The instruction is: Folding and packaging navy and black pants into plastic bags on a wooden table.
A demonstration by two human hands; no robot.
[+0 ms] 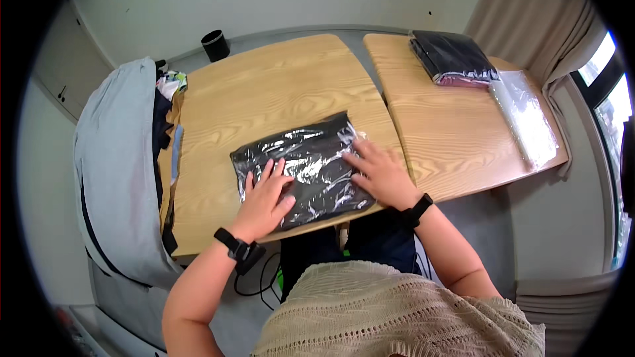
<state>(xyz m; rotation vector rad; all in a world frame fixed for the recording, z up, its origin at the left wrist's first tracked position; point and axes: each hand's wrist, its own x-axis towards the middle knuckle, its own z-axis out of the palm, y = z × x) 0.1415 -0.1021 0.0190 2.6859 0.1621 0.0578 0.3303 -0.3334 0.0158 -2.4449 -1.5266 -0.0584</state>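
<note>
A dark folded garment in a clear plastic bag (311, 175) lies flat near the front edge of the wooden table (264, 86). My left hand (266, 195) rests on the left part of the bag with its fingers spread. On the bag's right side lies my right hand (380, 170), fingers stretched out over the shiny plastic and slightly blurred. Neither hand grips anything that I can see. What the garment is cannot be made out through the bag.
Grey cloth (116, 165) covers a heap of clothes along the table's left side. A second table (436, 125) adjoins on the right, bearing stacked bagged garments (453, 56) and a pile of clear plastic bags (526, 119). A black bin (215, 46) stands behind.
</note>
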